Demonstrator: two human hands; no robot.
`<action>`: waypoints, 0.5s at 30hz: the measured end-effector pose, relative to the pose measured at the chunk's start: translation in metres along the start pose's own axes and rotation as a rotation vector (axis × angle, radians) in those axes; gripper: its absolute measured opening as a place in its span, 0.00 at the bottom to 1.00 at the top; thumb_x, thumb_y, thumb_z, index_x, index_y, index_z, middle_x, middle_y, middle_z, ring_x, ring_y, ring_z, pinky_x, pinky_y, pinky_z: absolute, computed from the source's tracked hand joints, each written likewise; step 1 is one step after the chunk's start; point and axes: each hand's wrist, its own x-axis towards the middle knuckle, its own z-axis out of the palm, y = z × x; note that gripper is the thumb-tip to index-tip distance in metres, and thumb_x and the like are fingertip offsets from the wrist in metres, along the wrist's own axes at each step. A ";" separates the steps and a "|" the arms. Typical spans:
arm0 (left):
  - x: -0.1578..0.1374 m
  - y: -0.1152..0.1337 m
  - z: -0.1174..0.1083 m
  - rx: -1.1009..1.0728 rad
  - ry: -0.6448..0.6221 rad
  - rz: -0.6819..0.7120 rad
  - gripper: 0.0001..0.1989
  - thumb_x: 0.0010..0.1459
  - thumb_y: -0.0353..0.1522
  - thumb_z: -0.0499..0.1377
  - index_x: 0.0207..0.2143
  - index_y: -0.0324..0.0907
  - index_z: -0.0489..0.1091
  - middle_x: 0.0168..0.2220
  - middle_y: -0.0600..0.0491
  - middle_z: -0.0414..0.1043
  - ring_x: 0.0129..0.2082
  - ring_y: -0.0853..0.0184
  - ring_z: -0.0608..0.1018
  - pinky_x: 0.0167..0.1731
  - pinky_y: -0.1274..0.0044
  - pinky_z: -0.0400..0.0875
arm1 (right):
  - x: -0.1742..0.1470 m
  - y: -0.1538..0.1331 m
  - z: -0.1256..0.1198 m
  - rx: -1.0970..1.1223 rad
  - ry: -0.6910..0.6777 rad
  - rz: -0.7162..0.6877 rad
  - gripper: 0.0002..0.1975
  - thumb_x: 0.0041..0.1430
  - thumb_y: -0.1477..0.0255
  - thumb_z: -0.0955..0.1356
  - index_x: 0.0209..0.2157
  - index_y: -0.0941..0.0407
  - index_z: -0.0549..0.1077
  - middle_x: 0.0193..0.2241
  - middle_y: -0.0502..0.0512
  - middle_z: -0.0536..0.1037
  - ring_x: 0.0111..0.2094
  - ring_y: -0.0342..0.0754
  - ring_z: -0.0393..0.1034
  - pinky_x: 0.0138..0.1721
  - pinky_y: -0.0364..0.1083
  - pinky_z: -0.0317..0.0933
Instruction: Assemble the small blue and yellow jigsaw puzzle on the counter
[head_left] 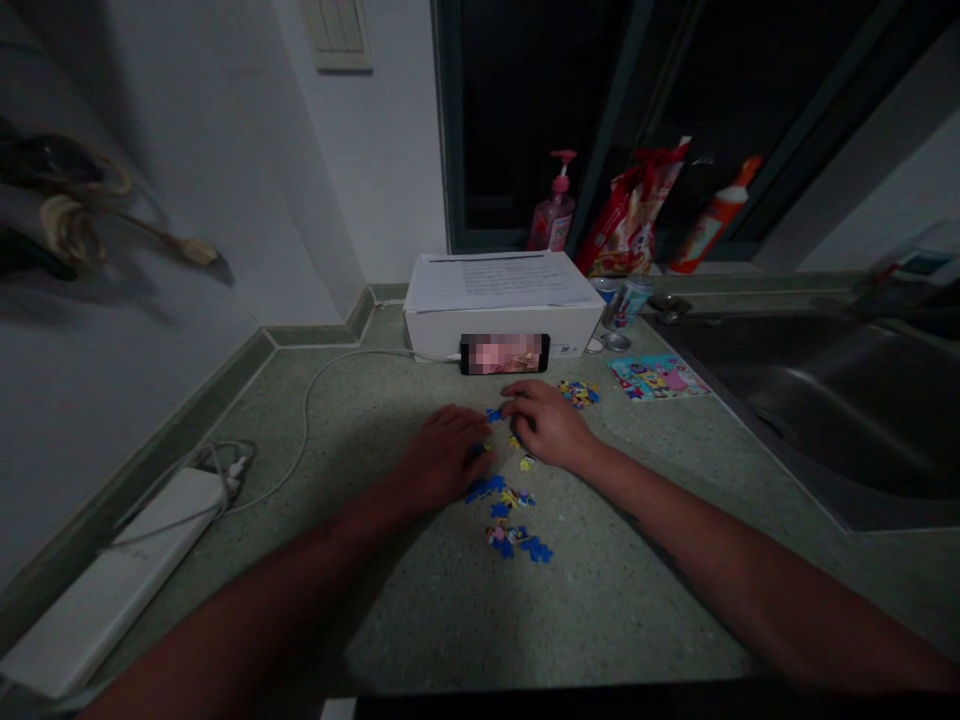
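We're live at the worktop [420, 620], where the phone [505, 362] leans on the white box [435, 335], and just on the phone's near side lies a blue piece [493, 414], with a fingertip of our right hand [551, 425] right at its edge! Can we call the grip? No: it's too small and dim to tell whether those fingers pinch anything. Our left hand [446, 455], palm down, sits nearer us than the phone and a little to its left, and we cannot tell its grip either. Straight towards us from the phone come the yellow pieces [525, 463], then the blue cluster [491, 485], while the mixed pile [579, 393] sits to the phone's right. A light touch is our call here: we'd take 1 piece at a time by its edges, hold it flat, turn it by its tabs, steady its neighbour with the left fingertips, and lift both wrists clear of loose bits.
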 end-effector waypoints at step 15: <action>-0.001 0.003 -0.004 0.031 -0.021 -0.039 0.15 0.72 0.34 0.65 0.59 0.48 0.77 0.64 0.45 0.81 0.66 0.50 0.80 0.74 0.46 0.66 | -0.004 0.000 -0.006 -0.037 0.026 0.074 0.14 0.65 0.80 0.69 0.43 0.53 0.86 0.54 0.62 0.85 0.56 0.60 0.80 0.61 0.60 0.73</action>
